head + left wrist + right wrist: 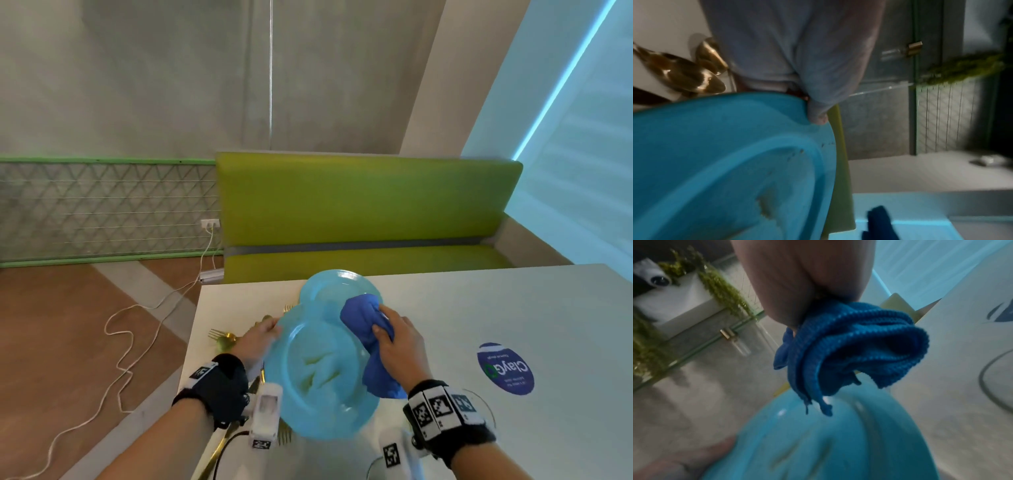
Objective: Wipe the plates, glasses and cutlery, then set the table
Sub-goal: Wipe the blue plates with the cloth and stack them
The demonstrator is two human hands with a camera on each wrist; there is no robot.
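My left hand grips the left rim of a translucent light-blue plate, which is lifted and tilted above the white table. In the left wrist view the thumb lies over the plate's rim. My right hand clutches a bunched dark-blue cloth at the plate's right edge; the cloth hangs over the plate. A second blue plate lies on the table behind. Gold cutlery lies left of the plates, partly hidden; gold spoons show by my left hand.
A green bench seat stands behind the table's far edge. A round blue sticker sits on the table at the right. A white cable trails over the floor to the left, where the table's left edge runs.
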